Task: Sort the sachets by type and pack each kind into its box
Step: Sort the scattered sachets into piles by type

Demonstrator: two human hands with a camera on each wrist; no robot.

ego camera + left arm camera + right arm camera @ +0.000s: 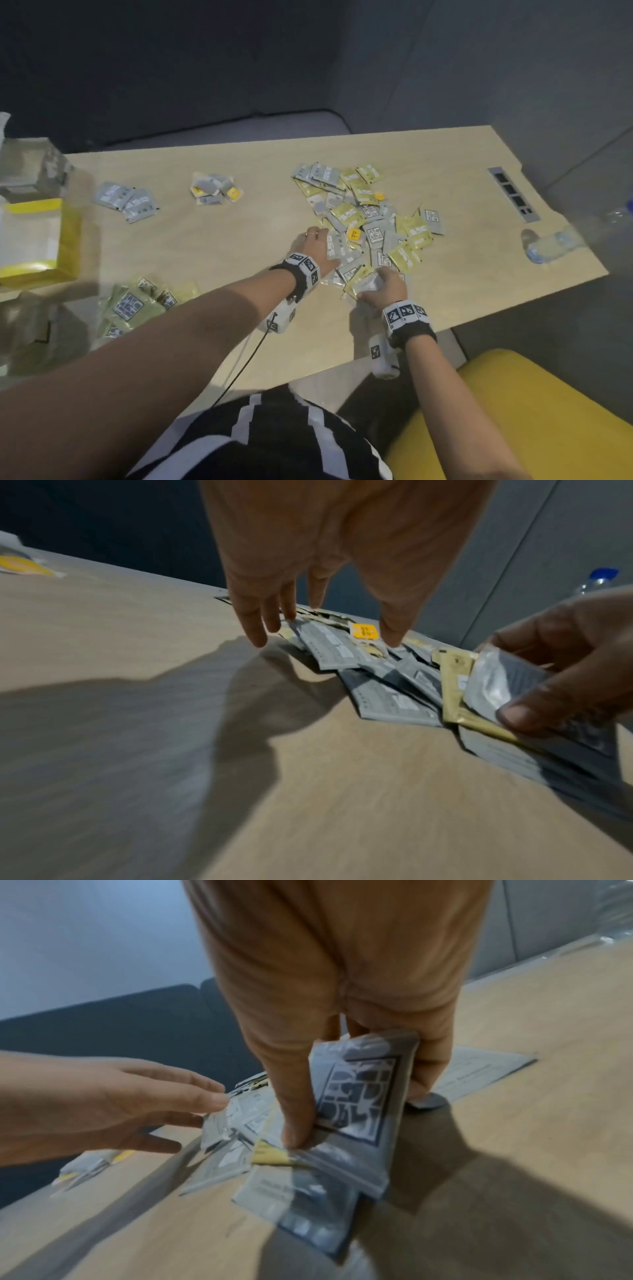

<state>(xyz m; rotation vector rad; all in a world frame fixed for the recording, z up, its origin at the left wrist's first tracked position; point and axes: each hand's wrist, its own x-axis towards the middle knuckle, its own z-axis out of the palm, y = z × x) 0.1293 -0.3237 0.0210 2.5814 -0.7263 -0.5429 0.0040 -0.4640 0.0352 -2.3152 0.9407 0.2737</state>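
Note:
A mixed pile of grey, green and small yellow sachets [366, 219] lies right of the table's centre. My left hand [317, 240] rests with straight, spread fingers [257, 631] on grey sachets at the pile's left edge. At the pile's near edge my right hand [380, 281] grips a grey printed sachet [363, 1069] between thumb and fingers. Sorted groups lie apart: grey sachets [126, 202], small white-and-yellow ones [215, 190], green ones [137, 305]. An open yellow box [68, 236] stands at the far left.
A second, pale box [30, 171] stands behind the yellow one. A water bottle [551, 243] lies near the table's right edge, beside a grey socket panel [512, 195]. A yellow chair [531, 411] is at the near right.

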